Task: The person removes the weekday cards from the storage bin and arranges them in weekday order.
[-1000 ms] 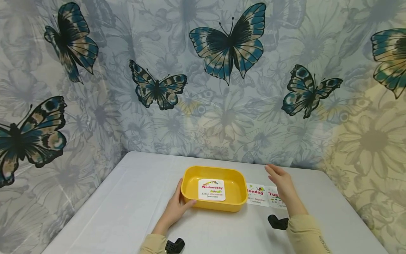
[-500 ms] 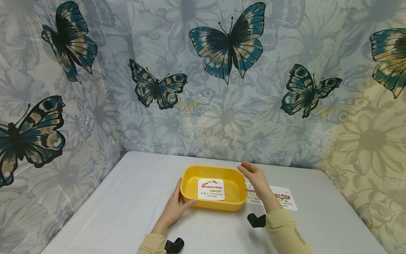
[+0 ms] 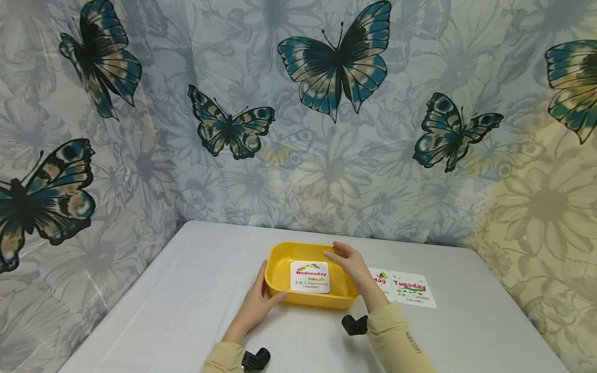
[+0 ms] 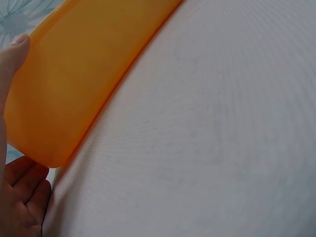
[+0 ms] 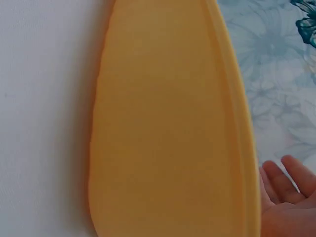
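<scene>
A shallow yellow plastic tray (image 3: 345,298) stands on the table, with a white "Wednesday" card (image 3: 310,277) lying inside. At its left front corner my left hand (image 3: 255,309) grips the tray, thumb on the near side and fingers round the end; the left wrist view shows the thumb (image 4: 19,52) against the outer wall. My right hand (image 3: 353,267) is over the tray's right end with loosely bent fingers and nothing in them. In the right wrist view that hand (image 5: 291,205) shows beyond the tray's rim.
To the right of the tray lie a "Tuesday" card (image 3: 412,290) and, partly hidden by my right hand and wrist, a second card (image 3: 383,285) ending in "day". The white-covered table (image 3: 154,305) meets a butterfly-patterned cloth (image 3: 326,171) at the back.
My right hand has moved left from above the cards to over the tray's right end, uncovering the "Tuesday" card. The left hand and the tray stay put.
</scene>
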`<state>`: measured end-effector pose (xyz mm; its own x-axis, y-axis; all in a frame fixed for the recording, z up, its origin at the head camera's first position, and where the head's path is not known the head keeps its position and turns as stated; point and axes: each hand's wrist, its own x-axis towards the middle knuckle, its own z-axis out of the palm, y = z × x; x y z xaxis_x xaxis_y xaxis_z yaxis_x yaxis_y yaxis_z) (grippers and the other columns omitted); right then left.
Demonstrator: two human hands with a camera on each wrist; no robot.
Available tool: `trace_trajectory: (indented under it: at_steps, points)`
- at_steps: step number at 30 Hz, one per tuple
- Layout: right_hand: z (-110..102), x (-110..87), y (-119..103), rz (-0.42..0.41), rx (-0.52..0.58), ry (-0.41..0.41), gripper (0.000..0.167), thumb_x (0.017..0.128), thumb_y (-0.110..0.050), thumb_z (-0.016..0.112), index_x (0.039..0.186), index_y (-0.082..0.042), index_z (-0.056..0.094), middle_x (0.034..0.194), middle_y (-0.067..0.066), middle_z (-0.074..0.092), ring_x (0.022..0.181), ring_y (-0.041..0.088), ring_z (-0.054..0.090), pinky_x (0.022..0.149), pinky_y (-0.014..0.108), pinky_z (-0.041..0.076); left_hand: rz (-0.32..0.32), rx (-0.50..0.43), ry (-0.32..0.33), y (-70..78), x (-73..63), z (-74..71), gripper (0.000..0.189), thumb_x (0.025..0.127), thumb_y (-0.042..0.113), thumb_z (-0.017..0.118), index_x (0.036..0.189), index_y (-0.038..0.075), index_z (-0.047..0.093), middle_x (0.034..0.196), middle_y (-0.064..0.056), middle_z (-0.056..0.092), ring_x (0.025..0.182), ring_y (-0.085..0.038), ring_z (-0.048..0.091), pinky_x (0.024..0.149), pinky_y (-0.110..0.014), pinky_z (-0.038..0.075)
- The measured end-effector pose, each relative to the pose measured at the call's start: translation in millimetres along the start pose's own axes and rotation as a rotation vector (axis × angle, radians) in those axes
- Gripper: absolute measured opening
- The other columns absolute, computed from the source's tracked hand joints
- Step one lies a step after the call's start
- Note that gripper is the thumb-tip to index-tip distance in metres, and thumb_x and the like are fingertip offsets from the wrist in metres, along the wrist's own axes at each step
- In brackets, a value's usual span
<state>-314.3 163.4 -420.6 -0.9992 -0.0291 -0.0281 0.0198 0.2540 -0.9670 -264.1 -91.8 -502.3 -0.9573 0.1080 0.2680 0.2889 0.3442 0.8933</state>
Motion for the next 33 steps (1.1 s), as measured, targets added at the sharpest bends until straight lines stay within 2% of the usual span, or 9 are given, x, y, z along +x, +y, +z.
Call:
trace_trajectory:
  at_steps: [6,22,25,28,33]
  points:
    - [10,2.9,11,0.009,0.02,-0.003,0.068,0.084,-0.027,0.07,0.137,0.002,0.039,0.138,0.024,0.037,0.125,0.039,0.036,0.104,0.051,0.031,0.003,-0.019,-0.008,28.5,-7.7,-6.4,0.094,0.081,0.027,0.073,0.149,0.006,0.012,0.15,-0.019,0.019,0.134,-0.032,0.024,0.108,-0.042,0.022]
    - [22,9.1,22,0.105,-0.071,-0.012,0.088,0.075,-0.034,0.078,0.137,0.008,0.033,0.137,0.027,0.037,0.123,0.04,0.037,0.102,0.05,0.034,0.016,-0.027,-0.017,30.7,-7.8,-8.2,0.095,0.081,0.029,0.073,0.149,0.007,0.011,0.15,-0.018,0.019,0.134,-0.031,0.024,0.108,-0.04,0.022]
    - [23,10.7,23,0.127,-0.099,-0.026,0.087,0.076,-0.031,0.077,0.138,0.01,0.031,0.137,0.028,0.036,0.124,0.04,0.035,0.103,0.051,0.031,0.009,-0.036,-0.011,27.2,-7.0,-6.4,0.095,0.081,0.029,0.073,0.149,0.007,0.012,0.15,-0.017,0.019,0.134,-0.031,0.023,0.108,-0.042,0.022]
    - [23,10.4,24,0.145,-0.147,-0.047,0.089,0.075,-0.03,0.078,0.137,0.011,0.03,0.137,0.03,0.035,0.124,0.041,0.034,0.104,0.053,0.029,-0.002,-0.025,-0.008,9.5,-2.3,-1.4,0.098,0.079,0.038,0.073,0.15,0.011,0.011,0.151,-0.012,0.018,0.135,-0.027,0.023,0.109,-0.04,0.022]
    - [26,10.0,25,0.13,-0.229,-0.086,0.093,0.073,-0.031,0.079,0.137,0.014,0.028,0.136,0.033,0.034,0.124,0.043,0.034,0.104,0.053,0.029,-0.004,-0.009,-0.014,-5.1,1.3,1.2,0.1,0.077,0.044,0.073,0.15,0.017,0.01,0.152,-0.01,0.017,0.135,-0.025,0.023,0.109,-0.039,0.023]
